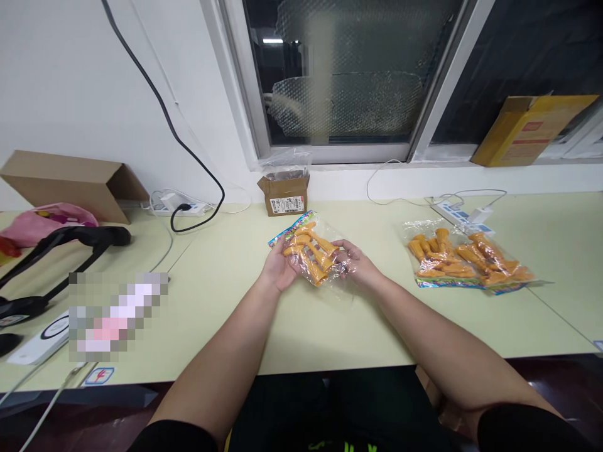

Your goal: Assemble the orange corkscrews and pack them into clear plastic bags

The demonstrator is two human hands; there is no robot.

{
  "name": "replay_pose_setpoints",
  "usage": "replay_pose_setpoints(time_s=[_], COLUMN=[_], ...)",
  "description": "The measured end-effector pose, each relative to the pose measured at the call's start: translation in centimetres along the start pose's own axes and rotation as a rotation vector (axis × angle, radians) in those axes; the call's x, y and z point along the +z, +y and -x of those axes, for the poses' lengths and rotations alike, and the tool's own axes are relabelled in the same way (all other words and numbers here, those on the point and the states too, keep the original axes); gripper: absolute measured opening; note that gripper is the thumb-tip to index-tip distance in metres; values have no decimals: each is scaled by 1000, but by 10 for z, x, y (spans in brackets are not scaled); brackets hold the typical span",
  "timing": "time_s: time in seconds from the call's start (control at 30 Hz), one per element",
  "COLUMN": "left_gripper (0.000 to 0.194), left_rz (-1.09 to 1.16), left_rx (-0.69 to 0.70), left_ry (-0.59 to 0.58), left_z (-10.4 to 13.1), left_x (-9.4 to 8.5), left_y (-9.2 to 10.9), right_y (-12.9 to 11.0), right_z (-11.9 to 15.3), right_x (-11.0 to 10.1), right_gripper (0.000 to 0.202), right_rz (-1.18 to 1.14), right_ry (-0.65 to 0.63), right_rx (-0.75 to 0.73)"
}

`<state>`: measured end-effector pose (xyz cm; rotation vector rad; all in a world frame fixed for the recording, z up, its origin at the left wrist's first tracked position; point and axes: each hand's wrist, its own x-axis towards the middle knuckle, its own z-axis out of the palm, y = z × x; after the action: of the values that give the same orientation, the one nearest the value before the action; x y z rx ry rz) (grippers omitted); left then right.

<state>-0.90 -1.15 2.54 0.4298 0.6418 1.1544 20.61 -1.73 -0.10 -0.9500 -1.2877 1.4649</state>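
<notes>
Between my two hands is a clear plastic bag (311, 251) with several orange plastic pieces inside and a colourful printed header strip at its far left edge. My left hand (281, 265) supports the bag from its left side, thumb over the plastic and fingers beneath. On the other side, my right hand (357, 260) has its fingers closed on the bag's edge. The exact shape of the orange pieces is partly lost in the plastic's glare. To the right on the table lie similar bags (443, 258) of orange pieces, side by side.
A small open cardboard box (286, 196) stands by the wall. Power strips (459, 216) with cables lie at the back. At left are a larger cardboard box (70, 179), a pink item (47, 225), a black frame (61, 251) and a white box (40, 339). A yellow carton (527, 135) leans against the window.
</notes>
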Motion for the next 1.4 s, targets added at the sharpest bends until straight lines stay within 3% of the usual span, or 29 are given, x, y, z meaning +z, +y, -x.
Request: replay_pose_setpoints(time_s=[0.17,0.23,0.37,0.57,0.73,0.8,0.9,1.07,1.2,1.4], left_gripper=[27,27,28,23,35,40,44,47,43,31], left_rz=[-66,-116,-134,13,213,288,335,276,271,242], left_rx=[38,77,138,181,286,353,428,451,425,389], left_ry=[12,-3,-21,109,175,210,229,154,184,140], left_z=[3,2,-3,-6,-1,-1,0,1,-3,-4], left_x=[1,0,-4,-7,-14,-17,-19,-20,-19,-17], left_y=[-4,-7,-8,11,39,48,54,48,40,36], right_y=[-5,-6,-9,-26,-30,-22,-4,21,33,39], right_z=[4,5,8,14,8,6,10,14,0,-22], right_x=[3,4,8,-1,-22,-21,-4,39,59,73], right_gripper=[44,47,46,61,20,15,27,63,77,86], right_rz=[-37,-84,-243,-246,-61,120,459,817,960,1088], right_ry=[-10,-32,-83,-134,46,40,-138,-406,-419,-441], right_rx=[86,109,49,-48,-208,-218,-267,-567,-662,-612])
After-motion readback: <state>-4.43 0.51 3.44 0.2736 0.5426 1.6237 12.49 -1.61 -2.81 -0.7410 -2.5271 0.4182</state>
